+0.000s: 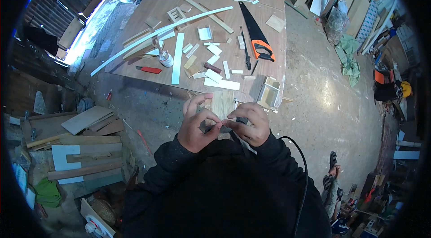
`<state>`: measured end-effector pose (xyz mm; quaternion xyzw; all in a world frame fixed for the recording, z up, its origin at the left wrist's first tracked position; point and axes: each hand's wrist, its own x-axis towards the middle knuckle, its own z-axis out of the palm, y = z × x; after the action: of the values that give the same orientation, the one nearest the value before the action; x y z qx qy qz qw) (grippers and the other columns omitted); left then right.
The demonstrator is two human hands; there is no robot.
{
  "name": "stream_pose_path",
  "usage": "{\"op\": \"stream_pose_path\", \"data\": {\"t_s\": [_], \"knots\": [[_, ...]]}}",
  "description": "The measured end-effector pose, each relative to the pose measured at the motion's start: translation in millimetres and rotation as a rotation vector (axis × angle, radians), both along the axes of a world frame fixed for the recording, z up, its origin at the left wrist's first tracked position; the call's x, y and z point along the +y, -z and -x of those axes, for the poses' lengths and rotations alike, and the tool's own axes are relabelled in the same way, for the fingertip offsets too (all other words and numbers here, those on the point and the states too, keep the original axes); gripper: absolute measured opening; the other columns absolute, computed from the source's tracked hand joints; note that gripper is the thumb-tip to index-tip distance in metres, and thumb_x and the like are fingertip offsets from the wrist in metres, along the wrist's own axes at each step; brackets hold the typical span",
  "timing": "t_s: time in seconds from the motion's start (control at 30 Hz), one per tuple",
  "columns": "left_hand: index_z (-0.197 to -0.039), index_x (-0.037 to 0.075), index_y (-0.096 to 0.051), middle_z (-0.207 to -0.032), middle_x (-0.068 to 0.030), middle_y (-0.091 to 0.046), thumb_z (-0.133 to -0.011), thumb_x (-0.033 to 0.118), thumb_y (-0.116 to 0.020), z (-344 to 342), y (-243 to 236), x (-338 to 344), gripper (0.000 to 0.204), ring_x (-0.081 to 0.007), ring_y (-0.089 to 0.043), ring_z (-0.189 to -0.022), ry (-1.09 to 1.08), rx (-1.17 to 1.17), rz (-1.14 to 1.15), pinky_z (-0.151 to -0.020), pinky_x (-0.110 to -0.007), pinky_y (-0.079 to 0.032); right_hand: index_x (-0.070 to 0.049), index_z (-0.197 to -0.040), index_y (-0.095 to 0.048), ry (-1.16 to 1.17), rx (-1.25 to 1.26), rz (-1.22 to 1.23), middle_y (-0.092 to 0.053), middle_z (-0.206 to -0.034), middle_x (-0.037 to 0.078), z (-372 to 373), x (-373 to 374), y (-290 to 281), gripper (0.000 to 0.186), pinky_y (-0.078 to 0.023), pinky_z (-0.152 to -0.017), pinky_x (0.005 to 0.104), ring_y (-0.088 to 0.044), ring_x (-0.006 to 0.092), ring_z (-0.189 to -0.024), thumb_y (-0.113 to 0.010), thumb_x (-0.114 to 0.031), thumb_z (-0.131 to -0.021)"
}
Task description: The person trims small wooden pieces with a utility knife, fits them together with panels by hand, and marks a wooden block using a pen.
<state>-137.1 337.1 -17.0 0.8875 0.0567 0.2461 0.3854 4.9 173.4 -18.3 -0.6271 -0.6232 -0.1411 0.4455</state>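
Observation:
My left hand (197,126) and my right hand (250,123) meet in front of my chest, thumb and index fingertips pinched close together. Whatever is between the fingertips is too small to make out. Just beyond them, at the near edge of the table, is a pale wooden board (223,103), its lower part covered by my hands. Right of it stands a small open wooden box (269,92). A white strip (222,84) lies on the table past the board.
The wooden table (260,18) bears a handsaw (258,36) with an orange handle, a red utility knife (149,69), a glue jar (165,58), a long white strip (170,26) and several offcuts. Boards (90,121) are stacked at left. A black cable (305,170) runs beside my right arm.

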Motion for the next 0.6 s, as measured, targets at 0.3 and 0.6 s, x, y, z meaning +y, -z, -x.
{"op": "stream_pose_path", "data": {"t_s": [0.3,0.6], "knots": [[-0.138,0.004,-0.042,-0.138,-0.0212,-0.047,-0.072,0.012,-0.074,-17.5,-6.1,3.6,0.074,-0.0416,-0.045,-0.129,0.112,0.007,0.002,-0.11,-0.048,-0.034,-0.009,-0.081,-0.073,-0.042,0.009,-0.004,-0.066,-0.095,0.006,-9.9,-12.2,0.1,0.022,-0.051,-0.07,0.0368,-0.063,0.0265,-0.085,-0.083,-0.009,-0.062],[-0.141,0.0,-0.038,-0.137,-0.0225,-0.047,-0.078,0.016,-0.074,-15.2,17.9,-3.3,0.075,-0.0412,-0.048,-0.127,0.087,0.022,0.17,-0.109,-0.045,-0.038,-0.011,-0.085,-0.076,0.084,0.078,0.088,-0.065,-0.098,0.006,1.1,-10.1,-6.1,0.023,-0.052,-0.079,0.0377,-0.062,0.0272,-0.093,-0.082,-0.007,-0.063]]}}
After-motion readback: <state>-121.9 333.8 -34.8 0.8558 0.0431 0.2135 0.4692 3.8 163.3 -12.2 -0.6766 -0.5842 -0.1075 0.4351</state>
